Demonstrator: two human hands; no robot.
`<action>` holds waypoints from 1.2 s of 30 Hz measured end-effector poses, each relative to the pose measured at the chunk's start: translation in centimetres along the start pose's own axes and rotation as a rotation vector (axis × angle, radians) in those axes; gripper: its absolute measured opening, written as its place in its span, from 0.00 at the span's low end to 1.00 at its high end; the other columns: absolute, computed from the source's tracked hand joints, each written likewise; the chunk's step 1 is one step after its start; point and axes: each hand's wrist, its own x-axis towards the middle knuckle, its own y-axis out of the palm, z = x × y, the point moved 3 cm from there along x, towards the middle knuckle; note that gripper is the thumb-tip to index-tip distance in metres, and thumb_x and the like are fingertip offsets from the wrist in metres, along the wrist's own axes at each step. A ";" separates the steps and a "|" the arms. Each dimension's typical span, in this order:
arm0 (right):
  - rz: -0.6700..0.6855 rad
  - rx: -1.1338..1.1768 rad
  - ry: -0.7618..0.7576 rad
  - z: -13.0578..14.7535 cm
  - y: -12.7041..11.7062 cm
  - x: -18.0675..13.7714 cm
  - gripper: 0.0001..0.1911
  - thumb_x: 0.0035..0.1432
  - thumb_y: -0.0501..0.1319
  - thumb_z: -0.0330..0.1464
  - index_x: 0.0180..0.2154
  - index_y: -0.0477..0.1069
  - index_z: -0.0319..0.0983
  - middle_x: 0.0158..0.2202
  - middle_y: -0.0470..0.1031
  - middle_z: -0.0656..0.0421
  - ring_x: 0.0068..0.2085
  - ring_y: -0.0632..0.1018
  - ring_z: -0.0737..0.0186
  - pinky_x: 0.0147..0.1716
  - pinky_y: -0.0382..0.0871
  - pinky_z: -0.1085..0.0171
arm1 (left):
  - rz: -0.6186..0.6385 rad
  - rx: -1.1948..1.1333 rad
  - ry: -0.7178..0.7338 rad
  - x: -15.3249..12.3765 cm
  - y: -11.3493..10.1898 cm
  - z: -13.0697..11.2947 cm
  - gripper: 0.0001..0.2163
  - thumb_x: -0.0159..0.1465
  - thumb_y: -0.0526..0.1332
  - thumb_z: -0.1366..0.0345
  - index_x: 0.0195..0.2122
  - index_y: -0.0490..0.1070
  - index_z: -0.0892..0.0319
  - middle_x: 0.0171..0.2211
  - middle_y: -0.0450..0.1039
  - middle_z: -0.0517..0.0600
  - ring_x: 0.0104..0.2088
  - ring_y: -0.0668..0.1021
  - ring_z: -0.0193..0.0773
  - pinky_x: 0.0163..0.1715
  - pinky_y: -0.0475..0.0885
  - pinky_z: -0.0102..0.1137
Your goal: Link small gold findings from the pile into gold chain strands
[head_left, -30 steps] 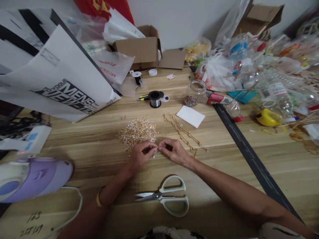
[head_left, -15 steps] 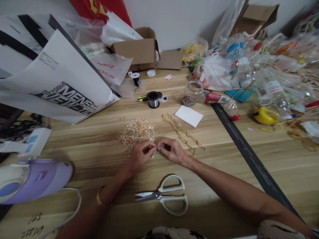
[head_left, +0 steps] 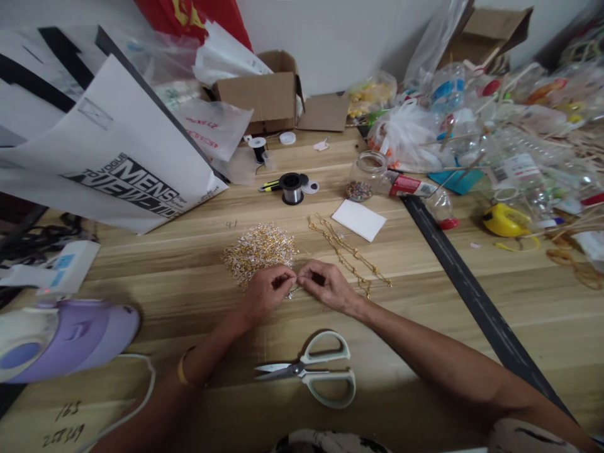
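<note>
My left hand [head_left: 267,293] and my right hand [head_left: 326,284] meet fingertip to fingertip on the wooden table [head_left: 401,302], both pinched on a small gold jewellery piece [head_left: 293,286] between them. Just beyond my left hand lies a heap of small gold and clear pieces [head_left: 259,248]. Gold chains [head_left: 346,255] stretch out beyond my right hand. White-handled scissors [head_left: 314,371] lie shut near my forearms.
A purple and white appliance [head_left: 56,336] with a cord sits at the left. White shopping bags [head_left: 113,151], cardboard boxes [head_left: 264,94], thread spools [head_left: 292,187], a bead jar [head_left: 365,179], a white card [head_left: 359,220] and heaped plastic bottles [head_left: 509,126] crowd the back and right.
My hands stay pinched together at the same spot; the fingers shift only slightly. The view has moved a little.
</note>
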 end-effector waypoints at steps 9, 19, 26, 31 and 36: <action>0.005 0.025 0.030 0.0 0.0 0.0 0.09 0.60 0.57 0.35 0.32 0.69 0.35 0.25 0.66 0.62 0.26 0.65 0.68 0.25 0.58 0.69 | -0.050 -0.144 -0.069 0.3 0.7 0.7 0.06 0.59 0.58 0.66 0.29 0.72 0.61 0.23 0.72 0.47 0.25 0.72 0.31 0.26 0.67 0.24; 0.027 0.055 0.025 0.2 -0.1 0.0 0.06 0.58 0.58 0.32 0.31 0.69 0.36 0.26 0.68 0.61 0.26 0.66 0.69 0.25 0.58 0.70 | -0.138 -0.050 -0.034 0.0 0.4 0.5 0.06 0.59 0.58 0.67 0.28 0.72 0.60 0.23 0.72 0.46 0.24 0.72 0.31 0.25 0.65 0.24; 0.053 0.072 0.038 0.3 -0.1 0.0 0.07 0.59 0.57 0.33 0.31 0.68 0.36 0.25 0.68 0.61 0.26 0.66 0.69 0.25 0.57 0.70 | -0.170 -0.036 -0.030 -0.1 0.1 0.3 0.05 0.59 0.59 0.67 0.28 0.73 0.60 0.24 0.73 0.47 0.25 0.73 0.32 0.27 0.67 0.25; 0.064 0.081 0.037 0.3 -0.1 0.0 0.07 0.59 0.57 0.33 0.31 0.68 0.36 0.25 0.67 0.61 0.26 0.65 0.69 0.25 0.57 0.70 | -0.187 -0.050 -0.014 -0.2 0.4 1.1 0.05 0.59 0.59 0.67 0.28 0.72 0.60 0.24 0.73 0.47 0.25 0.73 0.31 0.25 0.66 0.24; 0.075 0.092 0.035 0.4 0.0 -0.1 0.08 0.60 0.57 0.33 0.31 0.68 0.36 0.26 0.67 0.61 0.27 0.65 0.68 0.26 0.57 0.69 | -0.194 -0.057 -0.025 -0.3 0.5 1.3 0.05 0.59 0.59 0.67 0.28 0.72 0.60 0.24 0.73 0.46 0.24 0.72 0.31 0.26 0.66 0.24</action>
